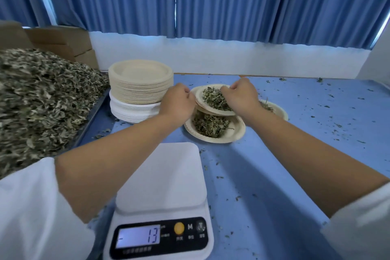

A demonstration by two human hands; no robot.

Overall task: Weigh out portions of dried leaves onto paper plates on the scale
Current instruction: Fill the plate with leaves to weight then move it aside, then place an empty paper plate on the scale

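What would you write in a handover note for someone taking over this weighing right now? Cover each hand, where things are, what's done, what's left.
Left hand and right hand each grip the top plate by its rim; it holds leaves and tilts over a second filled plate. A third filled plate lies behind the right arm.
Scale bare, display reads 13.
Done: three portions.
Left: set this plate down, take one from the stack, weigh more from the leaf pile.

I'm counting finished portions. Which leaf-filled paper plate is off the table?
The tilted top plate, gripped at its rims by the left hand and right hand. The plate under it and the one behind the right wrist lie on the blue table.
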